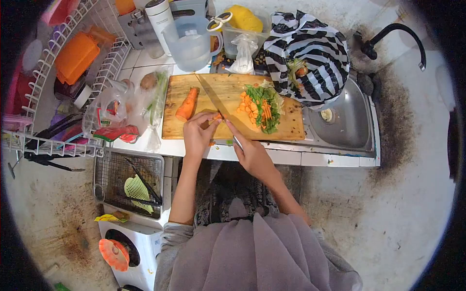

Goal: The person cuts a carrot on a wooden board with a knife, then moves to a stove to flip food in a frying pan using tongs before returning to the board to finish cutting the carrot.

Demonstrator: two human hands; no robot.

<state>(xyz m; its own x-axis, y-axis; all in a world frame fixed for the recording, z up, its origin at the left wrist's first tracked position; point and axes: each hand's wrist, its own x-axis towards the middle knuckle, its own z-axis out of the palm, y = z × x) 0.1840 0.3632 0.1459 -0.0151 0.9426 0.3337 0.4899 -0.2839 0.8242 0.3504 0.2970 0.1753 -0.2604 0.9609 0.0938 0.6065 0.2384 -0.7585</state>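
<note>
My left hand (198, 132) pinches a small piece of carrot (218, 116) near the front edge of the wooden cutting board (291, 123). In my right hand (252, 153) is a knife (209, 90), its long blade slanting up and left across the board, beside the carrot piece. A larger peeled carrot (188, 104) lies on the board's left side. Toward the right are chopped carrot pieces (248, 106), carrot strips (266, 110), sliced green leaves (273, 119) and some pale shredded vegetable (277, 101).
A sink (357, 121) is at the right, with a striped black-and-white bag (315, 63) over its back-left part and a black faucet (395, 29) behind. A pitcher (189, 46) and white bottle (160, 24) stand behind the board. Plastic bags (109, 106) and a dish rack (63, 140) are left.
</note>
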